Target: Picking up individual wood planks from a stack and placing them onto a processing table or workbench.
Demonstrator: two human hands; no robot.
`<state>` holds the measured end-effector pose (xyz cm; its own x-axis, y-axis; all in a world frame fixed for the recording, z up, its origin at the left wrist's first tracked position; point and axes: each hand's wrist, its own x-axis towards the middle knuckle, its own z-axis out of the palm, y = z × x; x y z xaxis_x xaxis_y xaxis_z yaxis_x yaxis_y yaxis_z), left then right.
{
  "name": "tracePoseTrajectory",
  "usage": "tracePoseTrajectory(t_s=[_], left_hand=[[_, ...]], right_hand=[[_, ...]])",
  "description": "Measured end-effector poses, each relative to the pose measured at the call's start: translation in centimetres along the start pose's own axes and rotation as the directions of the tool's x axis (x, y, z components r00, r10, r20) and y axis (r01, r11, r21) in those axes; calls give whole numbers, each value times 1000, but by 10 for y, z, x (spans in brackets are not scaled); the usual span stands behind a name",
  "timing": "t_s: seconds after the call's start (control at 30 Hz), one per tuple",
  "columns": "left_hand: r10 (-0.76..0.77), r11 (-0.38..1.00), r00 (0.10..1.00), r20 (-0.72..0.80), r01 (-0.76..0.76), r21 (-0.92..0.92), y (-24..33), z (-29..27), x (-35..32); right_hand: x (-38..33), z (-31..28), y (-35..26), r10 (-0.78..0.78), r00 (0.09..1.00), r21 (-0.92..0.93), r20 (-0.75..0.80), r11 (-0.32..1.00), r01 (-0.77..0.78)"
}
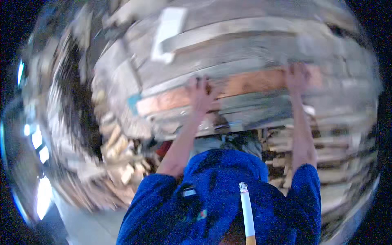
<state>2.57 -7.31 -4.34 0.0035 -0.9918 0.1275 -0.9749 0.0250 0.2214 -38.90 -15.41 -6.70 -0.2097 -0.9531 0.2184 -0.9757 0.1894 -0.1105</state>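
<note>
Near the front edge of the worktop (245, 51), the left hand (200, 96) lies left of middle on an orange plank (253, 83), fingers spread; the right hand (297, 77) lies near its right end. Blur prevents telling whether either grips. Beyond lies a pale board (245, 27); a white strip (168, 32) sits toward the far left corner.
</note>
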Motion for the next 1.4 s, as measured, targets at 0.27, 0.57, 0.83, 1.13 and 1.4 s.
tracePoseTrajectory(t_s=[0.27,0.57,0.83,1.13,1.4], left_hand=[[-159,979,974,163,177,-103,11,-6,-23],[-167,968,966,199,199,-153,12,-2,-38],[-109,989,981,162,124,-82,8,-10,-28],[-51,998,997,60,53,-43,9,-5,-41],[-23,999,1000,-11,23,-25,-8,13,-57]], right_hand=[[-16,18,0,-64,997,-214,47,974,73],[-100,-20,-145,-230,886,94,402,973,209],[-101,-23,-164,-169,981,191,96,970,149],[-118,-22,-159,-90,988,221,125,973,61],[-141,-13,-165,-90,996,202,-19,975,92]])
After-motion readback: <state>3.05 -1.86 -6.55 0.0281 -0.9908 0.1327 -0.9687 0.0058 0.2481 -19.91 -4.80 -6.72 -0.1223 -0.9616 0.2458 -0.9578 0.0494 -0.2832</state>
